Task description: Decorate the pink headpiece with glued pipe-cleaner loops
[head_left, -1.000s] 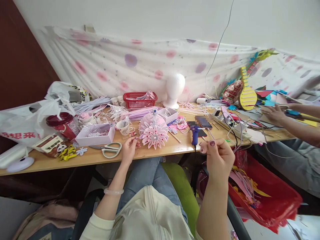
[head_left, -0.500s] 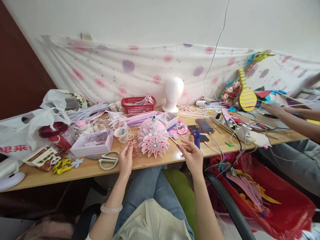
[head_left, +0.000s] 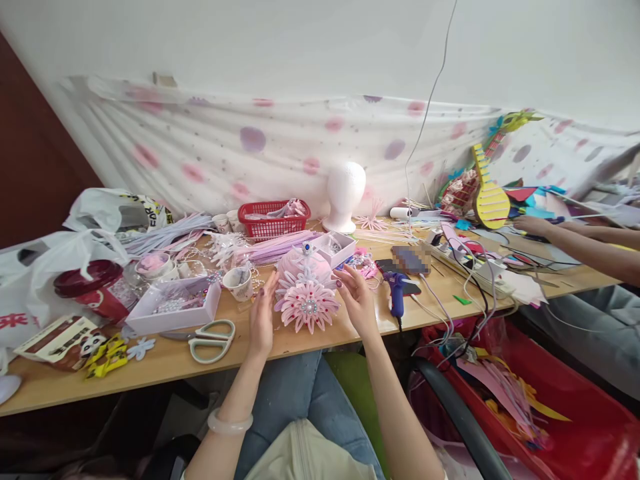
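Observation:
A pink dome-shaped headpiece (head_left: 306, 287) with petal flowers and beads sits near the front edge of the wooden table (head_left: 165, 363). My left hand (head_left: 263, 317) rests against its left side, fingers stretched out. My right hand (head_left: 355, 301) touches its right side, fingers spread and slightly curled. Both hands frame the headpiece without lifting it. A blue glue gun (head_left: 397, 293) lies just right of my right hand. White-handled scissors (head_left: 209, 339) lie to the left of my left hand.
A shallow pink tray of beads (head_left: 175, 307), paper cup (head_left: 239, 283), red basket (head_left: 273, 217), white foam head (head_left: 345, 193) and plastic bags (head_left: 60, 253) crowd the table. A power strip with cables (head_left: 470, 260) lies right. Another person's arms (head_left: 575, 237) work at far right. A red bin (head_left: 550, 413) stands below.
My right hand came from below the table's edge at right to the headpiece's right side. My left hand slid up against its left side. The camera tipped slightly down.

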{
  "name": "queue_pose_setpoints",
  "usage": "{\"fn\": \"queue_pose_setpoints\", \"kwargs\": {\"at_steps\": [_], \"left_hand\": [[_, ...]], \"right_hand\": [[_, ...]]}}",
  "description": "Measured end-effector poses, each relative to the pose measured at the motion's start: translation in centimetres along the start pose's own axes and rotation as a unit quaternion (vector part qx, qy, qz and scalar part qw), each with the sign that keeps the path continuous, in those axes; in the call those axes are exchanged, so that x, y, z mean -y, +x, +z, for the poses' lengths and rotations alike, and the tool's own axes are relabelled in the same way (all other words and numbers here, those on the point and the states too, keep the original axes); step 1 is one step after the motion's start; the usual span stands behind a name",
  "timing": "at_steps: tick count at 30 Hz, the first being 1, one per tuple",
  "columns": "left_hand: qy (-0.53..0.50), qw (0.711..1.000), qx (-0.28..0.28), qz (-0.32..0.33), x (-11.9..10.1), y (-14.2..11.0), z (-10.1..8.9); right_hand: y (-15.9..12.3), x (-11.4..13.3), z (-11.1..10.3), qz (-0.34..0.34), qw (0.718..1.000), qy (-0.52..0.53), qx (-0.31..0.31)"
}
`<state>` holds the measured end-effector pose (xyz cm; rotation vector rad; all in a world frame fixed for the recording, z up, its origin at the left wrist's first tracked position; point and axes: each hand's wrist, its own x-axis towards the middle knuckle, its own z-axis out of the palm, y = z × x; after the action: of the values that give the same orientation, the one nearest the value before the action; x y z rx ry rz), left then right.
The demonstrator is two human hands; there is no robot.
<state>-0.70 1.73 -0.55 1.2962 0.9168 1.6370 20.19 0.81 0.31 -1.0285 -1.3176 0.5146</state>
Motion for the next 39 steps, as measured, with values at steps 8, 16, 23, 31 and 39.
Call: {"fn": "queue_pose_setpoints", "kwargs": {"at_steps": [8, 16, 23, 31, 39], "left_hand": [[0.112, 0.992, 0.011, 0.063, -0.1, 4.7, -0.7], [0.144, 0.984, 0.031, 0.102, -0.2, 4.9, -0.4], [0.129, 0.987, 0.015, 0.092, 0.1, 4.5, -0.1], [0.097, 0.994, -0.008, 0.05, 0.6, 4.3, 0.4], [0.083, 0.996, -0.023, 0.023, 0.8, 4.1, 0.6]], "right_hand": [[2.7, -0.5, 0.1, -0.039, 0.995, -0.089, -0.001], [2.8, -0.7, 0.6, -0.096, 0.989, -0.11, 0.014], [2.6, -0.6, 0.8, -0.114, 0.987, -0.11, 0.009], [3.0, -0.4, 0.9, -0.105, 0.99, -0.094, 0.017], [3.0, -0.8, 1.0, -0.103, 0.992, -0.073, -0.009]]}}
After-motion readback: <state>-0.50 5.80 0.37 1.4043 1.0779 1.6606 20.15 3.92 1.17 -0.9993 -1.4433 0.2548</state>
